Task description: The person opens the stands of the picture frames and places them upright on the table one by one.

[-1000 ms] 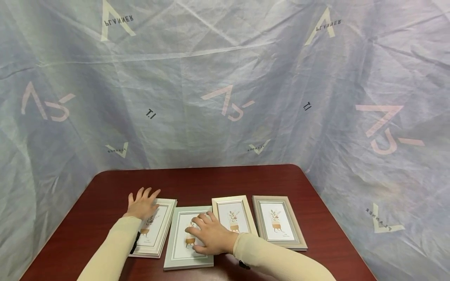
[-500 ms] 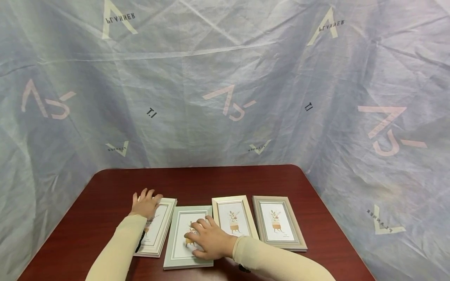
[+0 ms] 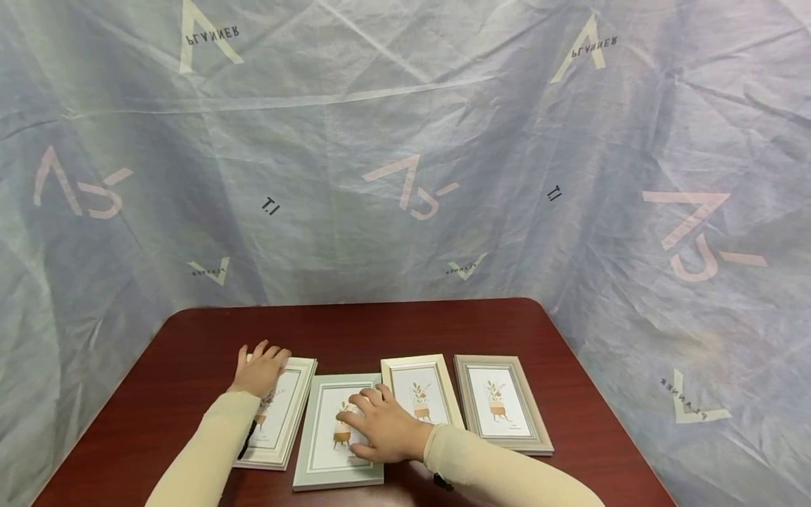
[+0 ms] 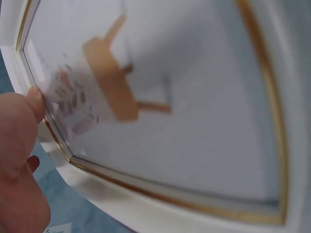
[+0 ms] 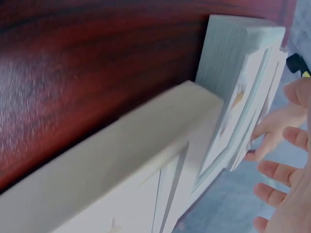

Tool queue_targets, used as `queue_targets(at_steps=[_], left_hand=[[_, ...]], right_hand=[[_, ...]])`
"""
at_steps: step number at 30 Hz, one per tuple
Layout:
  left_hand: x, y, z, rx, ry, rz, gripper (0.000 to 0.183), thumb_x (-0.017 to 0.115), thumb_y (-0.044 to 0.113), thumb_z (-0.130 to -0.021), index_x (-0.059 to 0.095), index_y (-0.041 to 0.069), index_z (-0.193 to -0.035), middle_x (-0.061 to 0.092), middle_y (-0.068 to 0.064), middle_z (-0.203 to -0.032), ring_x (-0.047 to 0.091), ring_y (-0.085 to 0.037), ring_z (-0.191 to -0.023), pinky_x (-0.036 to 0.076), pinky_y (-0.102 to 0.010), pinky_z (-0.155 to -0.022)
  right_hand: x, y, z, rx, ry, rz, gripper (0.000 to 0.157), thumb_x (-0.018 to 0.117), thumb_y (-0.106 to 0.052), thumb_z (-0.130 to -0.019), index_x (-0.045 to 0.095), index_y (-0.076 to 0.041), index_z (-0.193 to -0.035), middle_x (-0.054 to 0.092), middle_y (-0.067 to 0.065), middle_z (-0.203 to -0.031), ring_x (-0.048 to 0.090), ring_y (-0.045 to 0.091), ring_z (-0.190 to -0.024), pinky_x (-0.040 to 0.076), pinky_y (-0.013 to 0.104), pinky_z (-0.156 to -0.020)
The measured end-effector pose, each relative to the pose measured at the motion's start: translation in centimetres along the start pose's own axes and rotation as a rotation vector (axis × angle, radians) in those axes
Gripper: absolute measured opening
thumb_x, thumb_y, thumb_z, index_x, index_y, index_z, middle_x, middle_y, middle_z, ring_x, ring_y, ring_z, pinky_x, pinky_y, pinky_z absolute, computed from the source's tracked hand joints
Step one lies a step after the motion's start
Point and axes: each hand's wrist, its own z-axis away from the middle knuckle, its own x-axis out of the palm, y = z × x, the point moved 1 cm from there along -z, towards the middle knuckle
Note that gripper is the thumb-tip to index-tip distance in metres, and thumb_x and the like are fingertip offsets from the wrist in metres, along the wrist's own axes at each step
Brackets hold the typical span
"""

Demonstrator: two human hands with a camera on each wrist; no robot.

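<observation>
Pinch grip, left hand (image 3: 258, 373), at far edge of white frame (image 3: 283, 412). Right hand (image 3: 386, 426), fingers spread, over green frame (image 3: 331, 426). Cream frame (image 3: 421, 394), taupe frame (image 3: 500, 401) lie rightward.

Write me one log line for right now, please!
left hand: touching far end of white frame | right hand: over pale green frame | cream frame, grey-beige frame: flat on table

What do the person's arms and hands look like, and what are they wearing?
Both arms have long, pale cream sleeves, the left sleeve and the right sleeve, reaching down to the wrists. A small black thing shows under the right cuff; it's too small to tell what it is. The left hand and right hand are bare, without gloves.
</observation>
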Motion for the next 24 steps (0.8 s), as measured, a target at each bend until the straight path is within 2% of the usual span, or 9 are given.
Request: queue_targets(at_steps=[7, 15, 24], left_hand=[[-1.4, -0.4, 0.3, 0.072, 0.020, 0.001, 0.032, 0.065, 0.014, -0.095, 0.058, 0.009, -0.125, 0.062, -0.013, -0.121, 0.050, -0.044, -0.117, 0.021, -0.071, -0.101], [-3.4, -0.3, 1.0, 0.237, 0.087, -0.056, 0.031, 0.067, 0.014, -0.094, 0.058, 0.008, -0.123, 0.062, -0.007, -0.109, 0.058, -0.035, -0.103, 0.029, -0.068, -0.098], [-5.7, -0.4, 2.0, 0.258, 0.056, -0.040, 0.030, 0.062, 0.015, -0.098, 0.057, 0.006, -0.126, 0.061, -0.008, -0.117, 0.059, -0.031, -0.105, 0.030, -0.065, -0.101]], right_hand=[[-0.9, 1.0, 0.4, 0.047, -0.006, -0.049, 0.051, 0.054, -0.049, -0.097, 0.047, -0.026, -0.142, 0.048, 0.004, -0.137, 0.041, 0.022, -0.129, 0.032, 0.053, -0.106], [-2.1, 2.3, 1.2, 0.107, 0.012, -0.091, 0.051, 0.057, -0.046, -0.097, 0.047, -0.024, -0.142, 0.048, 0.006, -0.137, 0.041, 0.026, -0.130, 0.030, 0.056, -0.107], [-3.0, 4.0, 2.8, 0.190, 0.048, -0.172, 0.051, 0.059, -0.042, -0.097, 0.047, -0.023, -0.143, 0.047, 0.008, -0.140, 0.040, 0.028, -0.131, 0.026, 0.058, -0.108]])
